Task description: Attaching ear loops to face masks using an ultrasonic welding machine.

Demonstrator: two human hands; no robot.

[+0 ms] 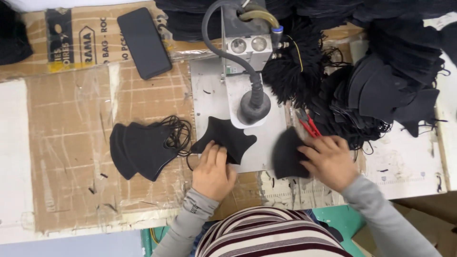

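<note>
My left hand (213,170) presses its fingers on a black fabric mask piece (227,134) lying on the metal plate (207,95) under a machine's round head (254,108). Another folded black mask (285,151) lies at the plate's right edge, gripped by my right hand (328,160). A small stack of finished black masks with ear loops (145,148) lies to the left on the cardboard.
Red-handled snips (309,125) lie just above my right hand. A big heap of black masks and loops (376,90) fills the right. A black phone (144,43) rests on cardboard (71,143) at the back left. A grey hose (223,47) arcs over the machine.
</note>
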